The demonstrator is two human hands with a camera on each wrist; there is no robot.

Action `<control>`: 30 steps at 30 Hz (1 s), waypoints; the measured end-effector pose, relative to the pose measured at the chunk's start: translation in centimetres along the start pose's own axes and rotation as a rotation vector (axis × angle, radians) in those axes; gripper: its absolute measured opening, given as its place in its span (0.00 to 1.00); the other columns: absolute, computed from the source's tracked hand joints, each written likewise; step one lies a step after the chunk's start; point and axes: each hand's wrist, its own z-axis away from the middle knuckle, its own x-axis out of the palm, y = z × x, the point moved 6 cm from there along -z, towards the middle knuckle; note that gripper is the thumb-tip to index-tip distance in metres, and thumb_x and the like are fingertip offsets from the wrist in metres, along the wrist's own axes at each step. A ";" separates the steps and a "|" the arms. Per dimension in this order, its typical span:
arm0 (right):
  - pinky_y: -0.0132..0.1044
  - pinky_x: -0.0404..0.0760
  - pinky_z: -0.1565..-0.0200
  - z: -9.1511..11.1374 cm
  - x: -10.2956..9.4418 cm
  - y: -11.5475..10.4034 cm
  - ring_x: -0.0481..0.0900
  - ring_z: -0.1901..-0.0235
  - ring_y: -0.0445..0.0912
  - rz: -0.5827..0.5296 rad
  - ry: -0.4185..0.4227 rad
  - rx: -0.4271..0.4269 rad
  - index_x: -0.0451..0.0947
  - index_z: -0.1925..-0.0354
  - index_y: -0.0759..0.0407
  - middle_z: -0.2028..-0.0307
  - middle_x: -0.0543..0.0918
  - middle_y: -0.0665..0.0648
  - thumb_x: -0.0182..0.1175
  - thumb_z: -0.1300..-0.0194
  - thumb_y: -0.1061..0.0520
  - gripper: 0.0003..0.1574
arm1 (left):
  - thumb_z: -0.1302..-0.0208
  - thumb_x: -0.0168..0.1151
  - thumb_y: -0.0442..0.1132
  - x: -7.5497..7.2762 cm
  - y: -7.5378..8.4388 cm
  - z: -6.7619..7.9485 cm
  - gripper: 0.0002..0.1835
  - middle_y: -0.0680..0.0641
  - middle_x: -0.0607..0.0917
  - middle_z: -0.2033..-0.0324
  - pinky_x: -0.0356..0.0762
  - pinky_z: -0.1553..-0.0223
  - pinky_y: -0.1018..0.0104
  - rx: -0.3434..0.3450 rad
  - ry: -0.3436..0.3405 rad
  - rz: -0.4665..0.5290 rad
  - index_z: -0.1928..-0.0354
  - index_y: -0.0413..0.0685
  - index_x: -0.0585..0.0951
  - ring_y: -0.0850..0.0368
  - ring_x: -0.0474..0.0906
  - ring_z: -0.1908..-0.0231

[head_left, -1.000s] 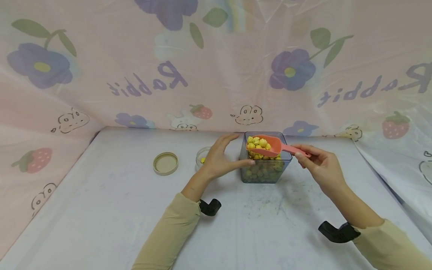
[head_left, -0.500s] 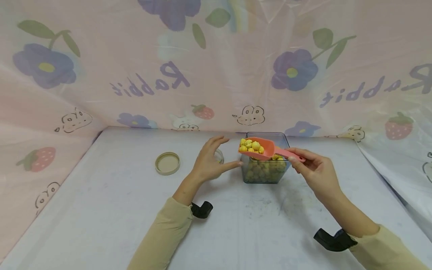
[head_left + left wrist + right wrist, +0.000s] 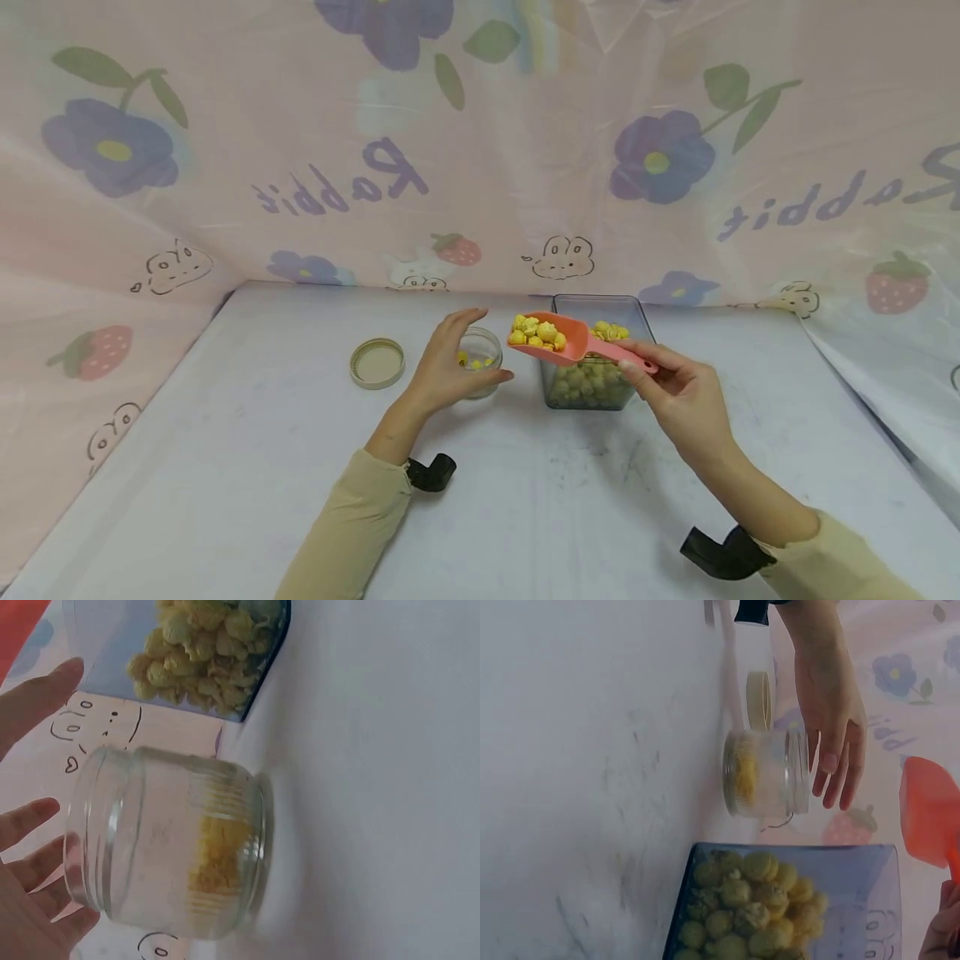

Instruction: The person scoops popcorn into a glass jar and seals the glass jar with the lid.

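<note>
My right hand (image 3: 693,404) pinches the handle of a pink scoop (image 3: 573,340) heaped with yellow popcorn (image 3: 536,332). The scoop hangs over the left side of a clear bluish square container (image 3: 859,881), which is partly filled with more popcorn (image 3: 754,915). A round glass jar (image 3: 161,847) stands to the container's left, with a little yellow popcorn (image 3: 217,859) at its bottom. Thumb and fingers spread, my left hand (image 3: 442,367) hovers around the jar's mouth; whether it touches the glass I cannot tell.
A round beige lid (image 3: 377,363) lies on the white tabletop (image 3: 525,500), left of the jar. Behind the table hangs a pink printed curtain (image 3: 487,183). Each wrist carries a black camera mount.
The loaded scoop has moved left from inside the container toward the jar, in my right hand. My left hand has shifted left, away from the container, and the jar shows more fully.
</note>
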 end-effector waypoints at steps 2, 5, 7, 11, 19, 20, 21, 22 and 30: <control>0.20 0.76 0.71 0.1 0.4 -0.1 0.76 0.70 0.35 0.018 -0.008 -0.017 0.77 0.49 0.75 0.59 0.84 0.41 0.61 0.37 0.68 0.18 | 0.58 0.78 0.51 -0.2 -0.2 0.1 0.48 0.49 0.66 0.32 0.60 0.33 0.45 -0.003 0.005 -0.004 0.32 0.53 0.67 0.49 0.60 0.32; 0.19 0.78 0.67 0.3 1.0 -0.1 0.78 0.67 0.33 0.058 -0.013 -0.034 0.78 0.49 0.75 0.57 0.83 0.42 0.61 0.37 0.67 0.18 | 0.57 0.79 0.49 -0.4 -0.5 0.3 0.48 0.48 0.66 0.33 0.60 0.33 0.46 0.003 0.006 -0.009 0.32 0.52 0.67 0.49 0.60 0.32; 0.19 0.79 0.66 0.4 1.4 0.0 0.78 0.66 0.33 0.090 -0.013 -0.031 0.77 0.48 0.74 0.56 0.82 0.42 0.61 0.37 0.67 0.19 | 0.57 0.79 0.48 -0.5 -0.7 0.5 0.48 0.48 0.66 0.33 0.60 0.32 0.46 0.009 0.003 -0.013 0.32 0.51 0.67 0.48 0.61 0.33; 0.20 0.80 0.65 0.5 1.9 0.4 0.78 0.65 0.33 0.108 -0.008 -0.012 0.78 0.48 0.73 0.57 0.82 0.40 0.62 0.37 0.65 0.19 | 0.57 0.79 0.48 -1.0 -0.9 0.8 0.48 0.46 0.66 0.33 0.60 0.32 0.45 0.008 -0.003 -0.018 0.32 0.50 0.66 0.47 0.61 0.32; 0.22 0.80 0.68 0.6 2.8 1.0 0.78 0.68 0.34 0.127 -0.003 -0.003 0.78 0.48 0.73 0.59 0.81 0.35 0.62 0.36 0.64 0.19 | 0.56 0.79 0.46 -1.8 -1.5 1.3 0.48 0.44 0.66 0.33 0.58 0.32 0.44 0.021 -0.005 -0.010 0.32 0.49 0.66 0.45 0.60 0.32; 0.22 0.79 0.70 0.6 2.9 1.1 0.77 0.70 0.34 0.132 0.000 0.000 0.78 0.48 0.72 0.60 0.82 0.36 0.62 0.36 0.64 0.19 | 0.56 0.78 0.46 -1.8 -1.6 1.4 0.47 0.44 0.66 0.33 0.58 0.32 0.43 0.028 -0.006 -0.008 0.32 0.49 0.66 0.45 0.61 0.32; 0.23 0.78 0.72 0.6 3.0 1.2 0.76 0.72 0.35 0.134 0.004 0.002 0.79 0.49 0.71 0.61 0.82 0.37 0.62 0.36 0.63 0.19 | 0.56 0.78 0.45 -1.8 -1.6 1.4 0.47 0.44 0.66 0.34 0.59 0.32 0.43 0.033 -0.006 -0.006 0.32 0.48 0.66 0.45 0.61 0.32; 0.24 0.77 0.75 0.6 3.0 1.2 0.75 0.74 0.36 0.139 0.008 0.003 0.79 0.49 0.70 0.63 0.82 0.39 0.62 0.37 0.63 0.18 | 0.56 0.78 0.44 -1.8 -1.7 1.5 0.47 0.44 0.67 0.34 0.59 0.32 0.43 0.036 -0.007 -0.003 0.32 0.48 0.66 0.45 0.62 0.33; 0.28 0.70 0.82 0.7 3.7 1.9 0.76 0.80 0.36 0.141 0.019 0.022 0.81 0.50 0.68 0.73 0.83 0.47 0.64 0.38 0.63 0.17 | 0.54 0.78 0.40 -1.8 -2.1 1.5 0.45 0.43 0.68 0.35 0.65 0.35 0.47 0.040 -0.013 0.025 0.33 0.44 0.66 0.44 0.66 0.36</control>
